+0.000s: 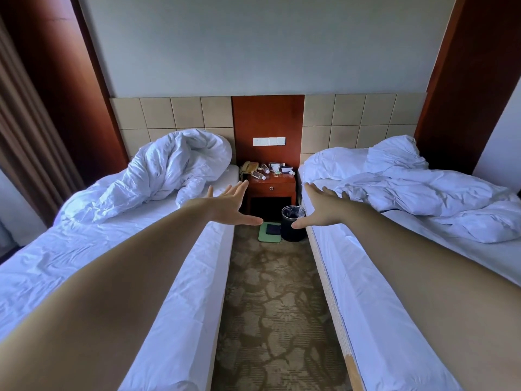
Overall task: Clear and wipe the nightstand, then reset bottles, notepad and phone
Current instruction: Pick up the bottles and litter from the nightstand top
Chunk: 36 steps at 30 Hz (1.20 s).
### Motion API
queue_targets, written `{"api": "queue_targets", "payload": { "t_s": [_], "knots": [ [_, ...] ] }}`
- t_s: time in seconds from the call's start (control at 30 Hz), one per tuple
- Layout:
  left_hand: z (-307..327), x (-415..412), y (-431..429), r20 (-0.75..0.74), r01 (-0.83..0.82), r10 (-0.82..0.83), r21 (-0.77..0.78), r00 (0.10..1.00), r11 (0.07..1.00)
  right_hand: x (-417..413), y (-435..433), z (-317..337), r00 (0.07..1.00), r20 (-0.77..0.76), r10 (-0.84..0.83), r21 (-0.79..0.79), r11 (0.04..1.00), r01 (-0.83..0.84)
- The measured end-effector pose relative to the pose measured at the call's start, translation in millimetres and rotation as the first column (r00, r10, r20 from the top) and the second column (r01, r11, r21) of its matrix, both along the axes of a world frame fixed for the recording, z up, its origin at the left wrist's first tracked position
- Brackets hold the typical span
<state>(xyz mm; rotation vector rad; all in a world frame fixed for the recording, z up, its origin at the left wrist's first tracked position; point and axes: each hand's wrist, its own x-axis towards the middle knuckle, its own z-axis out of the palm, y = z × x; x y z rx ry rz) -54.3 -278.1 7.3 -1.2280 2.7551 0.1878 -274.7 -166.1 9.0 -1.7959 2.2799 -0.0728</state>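
A reddish wooden nightstand [277,185] stands far ahead between two beds. On its top sit a beige corded phone [249,166] at the left, two clear plastic bottles [258,174] lying down, and several small boxes and packets [282,168] to the right. Both my arms reach forward, well short of the nightstand. My left hand [231,206] is spread, palm facing right, holding nothing. My right hand [318,207] mirrors it with fingers apart and nothing in it. No notepad can be told apart at this distance.
A black lined waste bin [293,225] stands on the floor below the nightstand, beside a green scale [269,233]. Unmade beds with crumpled white duvets [174,170] flank a narrow patterned carpet aisle [276,306]. A switch plate [269,141] is on the wooden panel above.
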Motion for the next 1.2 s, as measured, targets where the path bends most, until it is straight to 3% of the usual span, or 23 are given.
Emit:
{"api": "queue_targets", "payload": {
  "t_s": [0.8,1.2],
  "knots": [
    [-6.5,-205.3,-207.6,0.074,0.038,-0.029,-0.12,0.997,0.992,-199.1,-219.7,-11.7,0.993,-0.062,0.098,0.031,0.995,-0.097],
    [-24.9,-238.0,-295.6,0.139,0.027,-0.027,-0.001,0.99,1.0,-242.5,-312.7,-39.1,0.983,-0.027,0.183,0.092,0.979,-0.18]
  ]
}}
